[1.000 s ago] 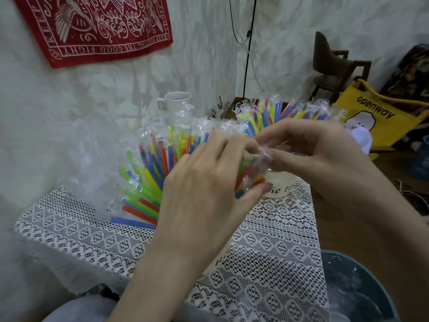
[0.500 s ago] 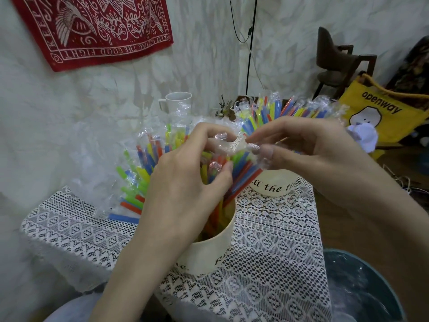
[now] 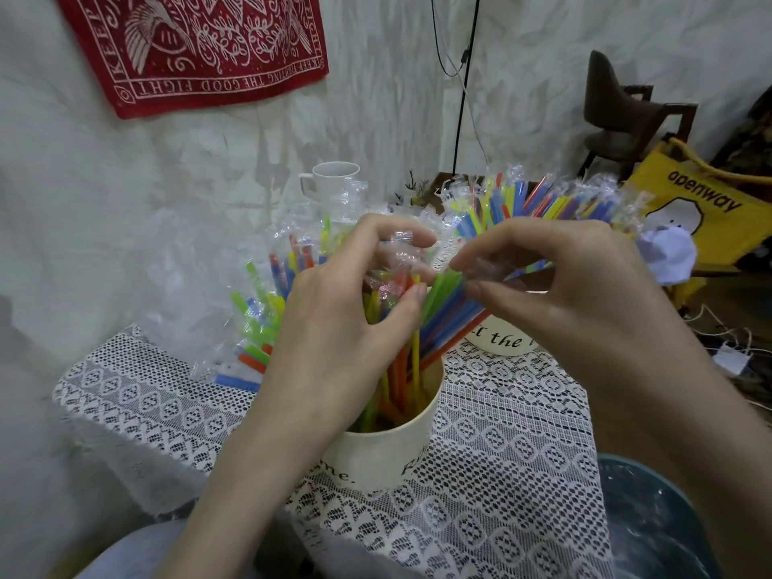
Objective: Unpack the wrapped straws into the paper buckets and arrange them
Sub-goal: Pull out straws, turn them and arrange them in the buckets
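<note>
- Near paper bucket (image 3: 382, 451): its left rim and part of its printed lettering are hidden behind the left hand (image 3: 334, 340); only fragments of the lettering read.
- Far paper bucket (image 3: 503, 338): mostly covered by the right hand (image 3: 572, 302); only a strip of wall with "the" shows.
- Wrapped straws (image 3: 551, 204) fan out of the far bucket; a second spread of wrapped straws (image 3: 261, 323) lies left of the near bucket, behind the left hand. Too many and too overlapped to count.
- Count: two paper buckets, two hands, one white mug (image 3: 334, 179) far on the table (image 3: 501, 474), one yellow bag (image 3: 706, 206) at right, cut by the frame edge.
- Loose straws (image 3: 411, 369) stand in the near bucket, leaning right.
- Left fingers curled, thumb and forefinger pinching crumpled clear wrapper (image 3: 399, 254) above the near bucket.
- Right fingers curled, thumb and forefinger tips drawn together on a bit of clear wrapper at the tops of the leaning straws; exact contact blurred.
- Blue basin (image 3: 651, 532) at near right, cut off by the frame.
</note>
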